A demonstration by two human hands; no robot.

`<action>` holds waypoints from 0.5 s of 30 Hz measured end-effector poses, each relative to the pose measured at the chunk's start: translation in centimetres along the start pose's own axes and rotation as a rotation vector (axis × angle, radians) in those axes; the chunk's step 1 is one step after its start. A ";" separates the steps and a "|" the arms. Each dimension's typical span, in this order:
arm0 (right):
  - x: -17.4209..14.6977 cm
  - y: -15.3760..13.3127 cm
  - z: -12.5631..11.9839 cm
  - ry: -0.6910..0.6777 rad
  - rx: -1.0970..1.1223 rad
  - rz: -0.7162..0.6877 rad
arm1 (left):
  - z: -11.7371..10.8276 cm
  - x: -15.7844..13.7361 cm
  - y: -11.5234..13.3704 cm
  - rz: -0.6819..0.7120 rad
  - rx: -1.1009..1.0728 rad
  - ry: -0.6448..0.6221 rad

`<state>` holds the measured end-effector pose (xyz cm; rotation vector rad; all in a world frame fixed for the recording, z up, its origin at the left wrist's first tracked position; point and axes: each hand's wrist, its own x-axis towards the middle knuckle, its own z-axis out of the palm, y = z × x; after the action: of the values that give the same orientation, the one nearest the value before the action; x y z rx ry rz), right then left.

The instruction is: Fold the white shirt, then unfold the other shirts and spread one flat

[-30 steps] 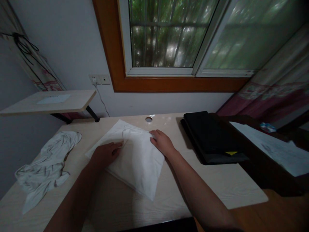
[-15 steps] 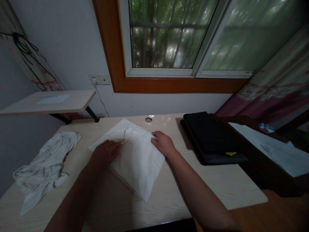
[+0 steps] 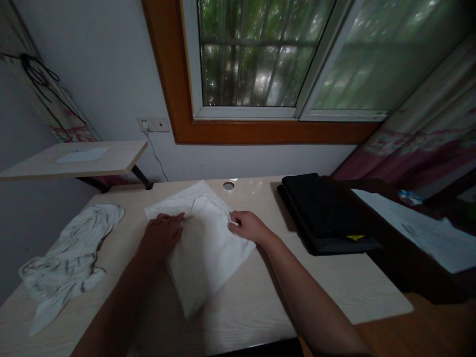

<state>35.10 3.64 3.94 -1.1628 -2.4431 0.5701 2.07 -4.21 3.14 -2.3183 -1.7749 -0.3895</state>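
Note:
A flat, soft white packet [image 3: 211, 248], like a folded cloth or bag, lies on the pale wooden desk with one corner pointing at me. On its left part rests my left hand [image 3: 161, 235], fingers stretched out over the surface and thumb apart. My right hand [image 3: 247, 226] pinches the packet's right edge between thumb and fingers. Creases run across its upper part between the two hands. I cannot tell what, if anything, is inside it.
A crumpled white cloth [image 3: 74, 253] lies at the left of the desk [image 3: 253, 307], below a raised shelf [image 3: 122, 153]. To the right is a stack of black folders or cases [image 3: 323, 208]. Behind it stands a dark surface with a white sheet [image 3: 416, 233].
The white packet has turned clockwise: its near corner swung left and its far corner shifted right. My right hand has moved slightly down and left along the edge.

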 end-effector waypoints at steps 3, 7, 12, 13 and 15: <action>-0.1 -0.7 0.6 -0.098 0.203 -0.108 | 0.0 0.0 0.3 -0.049 0.003 -0.023; -0.3 -2.2 1.5 -0.250 0.415 -0.166 | 0.1 -0.2 0.6 -0.058 -0.025 -0.004; -0.1 -2.4 1.9 -0.232 0.455 -0.176 | 0.6 -0.1 0.5 -0.044 -0.036 0.008; 0.1 -2.2 2.0 -0.173 0.425 -0.181 | 0.8 -0.1 0.5 -0.043 -0.042 0.011; 0.4 -1.7 2.2 -0.043 0.314 -0.184 | 1.1 0.0 0.6 -0.044 -0.054 0.028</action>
<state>32.75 2.53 3.00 -0.7985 -2.3537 0.8893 2.73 -4.08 2.13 -2.3008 -1.8272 -0.4807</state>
